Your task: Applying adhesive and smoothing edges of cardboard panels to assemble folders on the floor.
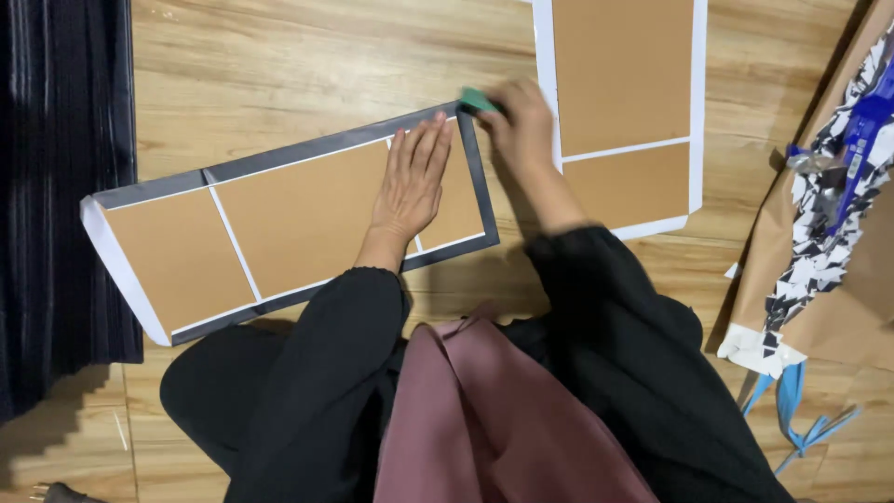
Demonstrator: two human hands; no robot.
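so my left hand point(410, 182) lies flat, fingers spread, pinning the long brown cardboard panel with grey paper border point(279, 224); beyond those fingertips my right hand point(521, 121) grips a small green scraper point(477, 99). panel looks light, stiff; press flat, near edges.

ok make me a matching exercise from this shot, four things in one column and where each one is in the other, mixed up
Things:
1. left hand
2. right hand
3. green tool
4. second brown board

Places:
A. on the wooden floor, above and right of the dark-edged board
B. pressed flat on the brown panel of the dark-edged board
C. at the dark-edged board's top right corner, gripping something
D. under the fingertips at that corner

Pairs: 1-B, 2-C, 3-D, 4-A
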